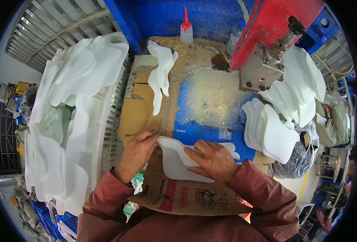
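A curved white sheet piece, perhaps foam or plastic [176, 161], lies in front of me over the cardboard edge, with another piece overlapping it. My left hand [136, 156] pinches its left tip between thumb and fingers. Across the right part of the piece, my right hand [215, 160] is closed on its upper edge, thumb toward the left. Just right of that hand stands a neat stack of similar white pieces [267, 131]. Narrow wavy white offcuts [161, 66] lie farther off on the cardboard [134, 117].
A slatted white crate [110, 125] heaped with white pieces stands left. A red machine head [263, 60] with a metal block overhangs the dusty blue board [186, 129]. More white sheets [297, 88] and a dark plastic bag [295, 157] are right. A red-tipped bottle [186, 32] stands behind.
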Motion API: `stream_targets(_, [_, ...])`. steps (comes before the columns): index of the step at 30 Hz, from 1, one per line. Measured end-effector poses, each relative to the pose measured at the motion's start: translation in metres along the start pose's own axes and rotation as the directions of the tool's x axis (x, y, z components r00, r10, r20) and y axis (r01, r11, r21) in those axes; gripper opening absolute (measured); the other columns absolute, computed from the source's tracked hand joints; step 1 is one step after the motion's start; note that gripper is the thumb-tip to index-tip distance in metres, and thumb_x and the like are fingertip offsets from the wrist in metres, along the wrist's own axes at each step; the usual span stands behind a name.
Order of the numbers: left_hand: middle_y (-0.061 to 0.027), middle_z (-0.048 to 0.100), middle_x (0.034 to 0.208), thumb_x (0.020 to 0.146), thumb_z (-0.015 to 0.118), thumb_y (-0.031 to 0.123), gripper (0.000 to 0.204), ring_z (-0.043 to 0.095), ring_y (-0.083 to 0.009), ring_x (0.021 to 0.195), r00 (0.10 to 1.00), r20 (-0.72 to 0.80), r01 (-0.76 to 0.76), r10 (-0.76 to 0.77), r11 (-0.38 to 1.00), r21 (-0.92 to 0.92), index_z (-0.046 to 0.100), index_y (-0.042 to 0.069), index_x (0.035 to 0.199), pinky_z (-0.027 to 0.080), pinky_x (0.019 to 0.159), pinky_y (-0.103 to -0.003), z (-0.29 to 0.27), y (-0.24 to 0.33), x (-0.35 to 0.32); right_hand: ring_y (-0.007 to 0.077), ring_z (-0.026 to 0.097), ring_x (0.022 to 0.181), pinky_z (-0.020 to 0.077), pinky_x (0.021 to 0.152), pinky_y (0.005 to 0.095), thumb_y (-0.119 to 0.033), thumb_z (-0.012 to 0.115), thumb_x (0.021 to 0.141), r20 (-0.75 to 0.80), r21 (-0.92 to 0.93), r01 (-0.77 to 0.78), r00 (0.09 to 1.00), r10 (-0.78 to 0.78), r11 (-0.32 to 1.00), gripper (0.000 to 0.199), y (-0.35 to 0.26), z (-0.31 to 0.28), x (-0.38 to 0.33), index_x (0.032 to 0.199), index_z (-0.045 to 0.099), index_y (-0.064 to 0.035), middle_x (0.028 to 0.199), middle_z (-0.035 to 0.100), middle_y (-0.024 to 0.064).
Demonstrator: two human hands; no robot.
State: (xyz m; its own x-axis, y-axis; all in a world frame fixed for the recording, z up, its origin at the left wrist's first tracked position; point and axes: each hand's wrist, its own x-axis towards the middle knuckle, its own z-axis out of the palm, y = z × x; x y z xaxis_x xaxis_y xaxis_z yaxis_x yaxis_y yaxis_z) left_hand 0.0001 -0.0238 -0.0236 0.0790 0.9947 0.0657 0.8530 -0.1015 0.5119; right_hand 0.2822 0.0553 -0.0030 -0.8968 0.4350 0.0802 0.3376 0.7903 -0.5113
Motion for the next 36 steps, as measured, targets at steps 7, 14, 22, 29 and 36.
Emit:
stream_targets(7, [-0.0111,0.066,0.097,0.090,0.073,0.008,0.022,0.069,-0.0329,0.088,0.999,-0.047,0.017,-0.016,0.999,0.035,0.074,0.004,0.111,0.056,0.075,-0.042,0.011,-0.002,0.002,0.0270,0.062,0.087,0.0547,0.077,0.0405,-0.031,0.085,0.079,0.010,0.001,-0.026,1.000,0.026,1.000,0.063,0.004,0.005,0.002,0.132,0.060,-0.0084,0.108,0.051,0.0099])
stream_targets(14, [-0.0113,0.065,0.092,0.089,0.073,0.008,0.013,0.068,-0.0353,0.086,0.997,-0.036,0.075,-0.075,0.997,0.015,0.074,0.005,0.101,0.055,0.074,-0.045,0.018,-0.005,0.007,0.0282,0.062,0.093,0.0536,0.078,0.0417,-0.030,0.082,0.082,0.033,0.003,-0.054,0.998,0.054,0.999,0.056,0.003,0.009,0.002,0.127,0.061,-0.0043,0.105,0.052,0.0112])
stream_targets(22, [-0.0134,0.064,0.090,0.088,0.074,0.008,0.007,0.066,-0.0384,0.082,0.993,-0.017,0.114,-0.115,0.993,-0.025,0.070,0.006,0.094,0.054,0.073,-0.047,0.026,-0.012,0.010,0.0264,0.063,0.091,0.0539,0.078,0.0400,-0.034,0.081,0.082,0.078,-0.072,-0.061,0.995,0.067,0.996,0.054,0.004,0.016,0.007,0.126,0.064,-0.0067,0.104,0.054,0.0093])
stream_targets(29, [-0.0139,0.067,0.091,0.088,0.074,0.008,0.011,0.067,-0.0398,0.085,0.987,0.009,0.158,-0.157,0.984,-0.087,0.066,0.006,0.095,0.054,0.073,-0.047,0.025,-0.013,0.010,0.0243,0.064,0.092,0.0535,0.078,0.0383,-0.033,0.083,0.080,0.140,-0.186,-0.068,0.986,0.095,0.980,0.050,0.002,0.021,0.013,0.120,0.068,-0.0070,0.102,0.056,0.0077])
stream_targets(36, [-0.0158,0.068,0.096,0.089,0.073,0.007,0.013,0.068,-0.0376,0.088,0.980,0.105,0.167,-0.168,0.986,0.024,0.068,0.004,0.101,0.054,0.074,-0.045,-0.005,0.004,0.018,0.0262,0.065,0.092,0.0529,0.077,0.0393,-0.031,0.081,0.081,0.176,-0.242,-0.030,0.982,0.075,0.970,0.045,0.005,0.022,0.014,0.118,0.069,-0.0070,0.106,0.059,0.0095])
